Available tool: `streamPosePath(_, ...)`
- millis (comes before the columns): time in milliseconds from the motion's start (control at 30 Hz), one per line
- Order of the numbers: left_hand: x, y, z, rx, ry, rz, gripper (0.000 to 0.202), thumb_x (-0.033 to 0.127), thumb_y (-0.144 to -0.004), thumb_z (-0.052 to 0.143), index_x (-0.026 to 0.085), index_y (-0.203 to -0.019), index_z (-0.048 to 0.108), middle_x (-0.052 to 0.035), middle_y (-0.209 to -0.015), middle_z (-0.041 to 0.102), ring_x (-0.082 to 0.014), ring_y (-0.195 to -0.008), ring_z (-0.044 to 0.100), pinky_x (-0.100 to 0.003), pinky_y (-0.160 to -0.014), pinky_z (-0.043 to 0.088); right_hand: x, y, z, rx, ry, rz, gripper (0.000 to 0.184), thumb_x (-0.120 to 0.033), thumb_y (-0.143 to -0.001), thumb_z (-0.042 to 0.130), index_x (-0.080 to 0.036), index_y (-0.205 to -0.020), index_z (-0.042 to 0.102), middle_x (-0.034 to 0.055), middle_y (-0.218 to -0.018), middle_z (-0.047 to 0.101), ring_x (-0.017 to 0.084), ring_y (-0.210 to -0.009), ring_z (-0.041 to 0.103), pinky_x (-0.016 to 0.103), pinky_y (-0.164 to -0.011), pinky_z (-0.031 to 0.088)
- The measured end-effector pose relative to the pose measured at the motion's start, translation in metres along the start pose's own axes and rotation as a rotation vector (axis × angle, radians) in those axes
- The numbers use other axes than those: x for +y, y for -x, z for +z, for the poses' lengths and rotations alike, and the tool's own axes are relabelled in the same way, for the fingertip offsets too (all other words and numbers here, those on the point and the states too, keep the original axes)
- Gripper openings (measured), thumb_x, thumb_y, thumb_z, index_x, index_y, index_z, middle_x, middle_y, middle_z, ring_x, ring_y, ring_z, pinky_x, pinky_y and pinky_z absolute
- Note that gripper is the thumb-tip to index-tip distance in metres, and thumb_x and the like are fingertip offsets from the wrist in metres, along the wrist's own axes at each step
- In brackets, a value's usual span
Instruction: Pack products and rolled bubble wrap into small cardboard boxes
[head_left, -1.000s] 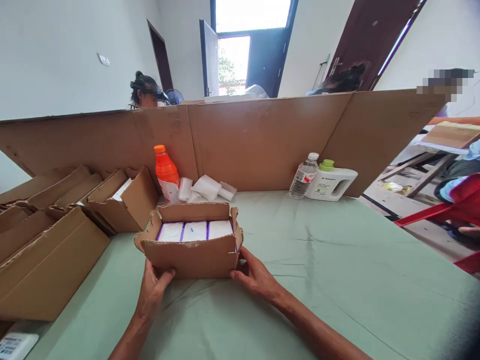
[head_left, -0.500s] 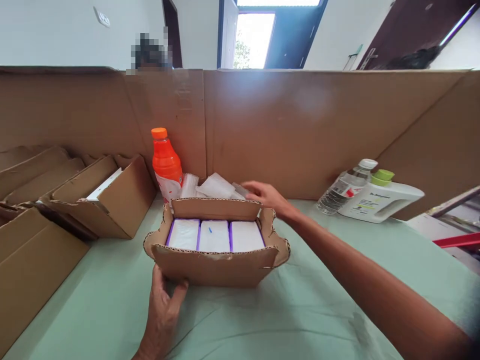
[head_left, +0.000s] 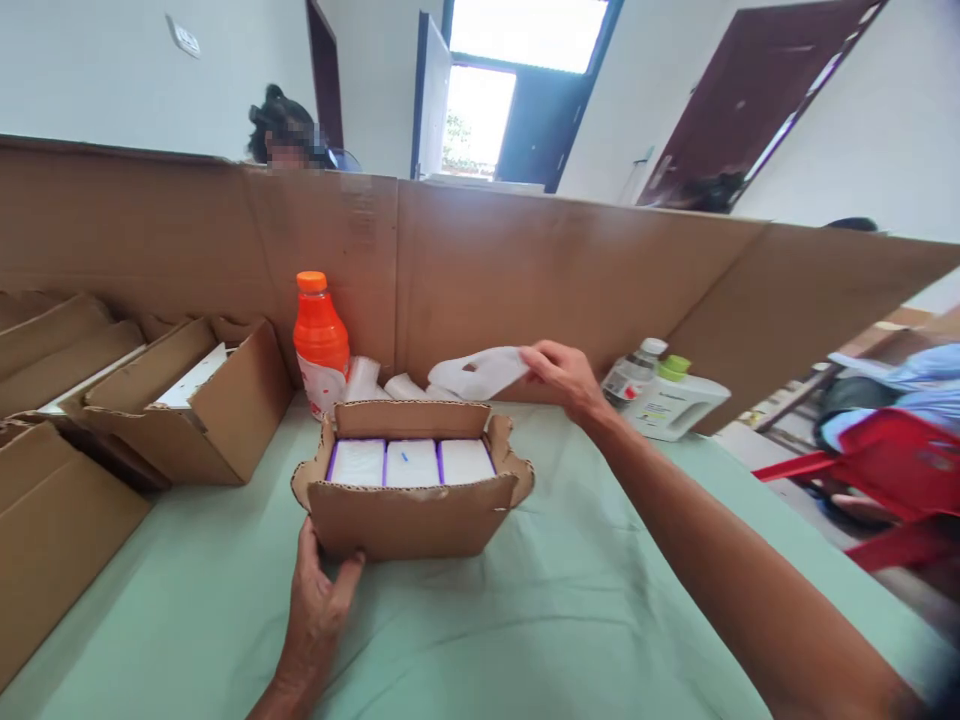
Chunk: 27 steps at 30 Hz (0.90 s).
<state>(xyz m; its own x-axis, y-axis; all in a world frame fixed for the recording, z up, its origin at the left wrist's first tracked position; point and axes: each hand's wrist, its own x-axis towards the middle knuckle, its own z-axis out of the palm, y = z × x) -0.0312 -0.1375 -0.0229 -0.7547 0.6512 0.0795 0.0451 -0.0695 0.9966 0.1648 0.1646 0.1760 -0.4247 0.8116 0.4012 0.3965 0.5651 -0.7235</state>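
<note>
An open cardboard box (head_left: pixel 409 520) stands on the green cloth in the middle, with a row of three white packs (head_left: pixel 412 464) with purple edges inside. My left hand (head_left: pixel 319 590) grips its lower left corner, thumb against the front and fingers at the side. Behind the box, my right hand (head_left: pixel 561 372) pinches the right end of a thin white sheet (head_left: pixel 487 374) with a small dark hole in it. The sheet hangs above several white pieces (head_left: pixel 405 387) that lie behind the box, partly hidden by its back flap.
An orange bottle (head_left: pixel 321 335) stands behind the box. Cardboard boxes (head_left: pixel 240 410) line the left side. A clear bottle (head_left: pixel 634 375) leans beside a white jug (head_left: pixel 682 405) at the right. A cardboard wall (head_left: pixel 525 270) closes the back; a person's head (head_left: pixel 285 130) shows above it.
My right hand has lifted the white sheet from behind the box and moved slightly right of the box. My left hand still holds the box corner. The view has tilted and turned right.
</note>
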Motion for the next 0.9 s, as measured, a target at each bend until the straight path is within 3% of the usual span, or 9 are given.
streamPosePath(67, 0.003, 0.000, 0.000, 0.013, 0.026, 0.007, 0.065, 0.044, -0.076, 0.071, 0.019, -0.131, 0.047, -0.0111, -0.123, 0.060, -0.0298, -0.118, 0.057, -0.043, -0.104, 0.044, 0.023, 0.059, -0.030, 0.138, -0.201, 0.254, 0.038, -0.059, -0.076, 0.061, -0.022, -0.071, 0.061, 0.0031, -0.066, 0.065, 0.015, -0.062, 0.056, 0.027, -0.057, 0.043)
streamPosePath(133, 0.006, 0.000, -0.001, 0.011, 0.027, 0.039, 0.064, 0.042, -0.076, 0.070, 0.020, -0.131, 0.047, -0.0104, -0.125, 0.060, -0.0290, -0.121, 0.056, -0.042, -0.106, 0.043, 0.040, 0.126, -0.041, 0.154, -0.254, 0.425, 0.037, -0.058, -0.069, 0.061, -0.021, -0.067, 0.058, 0.0034, -0.063, 0.063, 0.015, -0.058, 0.056, 0.026, -0.050, 0.041)
streamPosePath(267, 0.018, 0.002, -0.003, -0.007, -0.019, 0.082, 0.068, 0.040, -0.077, 0.069, 0.018, -0.137, 0.044, -0.0119, -0.130, 0.057, -0.0291, -0.126, 0.054, -0.044, -0.111, 0.040, 0.046, 0.250, -0.031, -0.014, -0.314, 0.658, 0.030, -0.048, -0.061, 0.064, -0.019, -0.067, 0.061, 0.0043, -0.061, 0.064, 0.015, -0.050, 0.057, 0.024, -0.041, 0.038)
streamPosePath(367, 0.033, 0.014, -0.006, 0.084, -0.162, 0.103, 0.078, 0.039, -0.075, 0.070, 0.015, -0.143, 0.041, -0.0162, -0.141, 0.051, -0.0345, -0.136, 0.045, -0.051, -0.118, 0.032, 0.029, 0.305, -0.024, -0.116, -0.390, 0.746, 0.026, -0.040, -0.064, 0.066, -0.017, -0.076, 0.064, 0.0022, -0.062, 0.066, 0.012, -0.048, 0.053, 0.024, -0.043, 0.040)
streamPosePath(500, 0.060, 0.062, -0.018, 0.094, -0.363, 0.145, 0.078, 0.038, -0.080, 0.069, 0.020, -0.150, 0.037, -0.0150, -0.154, 0.041, -0.0358, -0.146, 0.035, -0.054, -0.123, 0.023, -0.004, 0.340, -0.019, -0.182, -0.524, 0.721, 0.020, -0.035, -0.070, 0.067, -0.018, -0.080, 0.066, 0.0006, -0.065, 0.065, 0.014, -0.061, 0.060, 0.023, -0.050, 0.044)
streamPosePath(600, 0.069, 0.114, -0.031, -0.132, -0.372, 0.115, 0.066, 0.045, -0.085, 0.063, 0.024, -0.145, 0.046, -0.0130, -0.149, 0.049, -0.0351, -0.142, 0.042, -0.057, -0.120, 0.029, -0.030, 0.364, -0.001, -0.324, -0.660, 0.674, 0.024, -0.037, -0.076, 0.068, -0.017, -0.090, 0.068, 0.0049, -0.080, 0.070, 0.017, -0.073, 0.067, 0.023, -0.053, 0.046)
streamPosePath(733, 0.060, 0.167, -0.041, -0.348, -0.402, 0.037, 0.086, 0.053, -0.081, 0.066, 0.023, -0.154, 0.032, -0.0172, -0.150, 0.047, -0.0379, -0.138, 0.047, -0.060, -0.111, 0.040, -0.070, 0.396, 0.029, -0.707, -0.783, 0.504, 0.055, -0.036, -0.082, 0.067, -0.025, -0.136, 0.058, 0.0109, -0.129, 0.066, 0.021, -0.097, 0.071, 0.027, -0.067, 0.053)
streamPosePath(833, 0.050, 0.179, -0.041, -0.312, -0.538, 0.100, 0.095, 0.049, -0.075, 0.073, 0.020, -0.155, 0.030, -0.0200, -0.155, 0.041, -0.0407, -0.141, 0.043, -0.062, -0.113, 0.037, -0.088, 0.398, 0.032, -0.951, -0.707, 0.334, 0.049, -0.028, -0.087, 0.062, -0.026, -0.136, 0.062, 0.0080, -0.121, 0.072, 0.020, -0.098, 0.071, 0.031, -0.079, 0.054)
streamPosePath(900, 0.043, 0.176, -0.039, -0.301, -0.628, 0.195, 0.090, 0.044, -0.072, 0.075, 0.020, -0.151, 0.038, -0.0195, -0.154, 0.043, -0.0411, -0.141, 0.042, -0.062, -0.114, 0.034, -0.088, 0.387, 0.023, -0.866, -0.625, 0.318, 0.034, -0.029, -0.090, 0.059, -0.023, -0.122, 0.071, 0.0060, -0.105, 0.077, 0.018, -0.089, 0.071, 0.032, -0.080, 0.054)
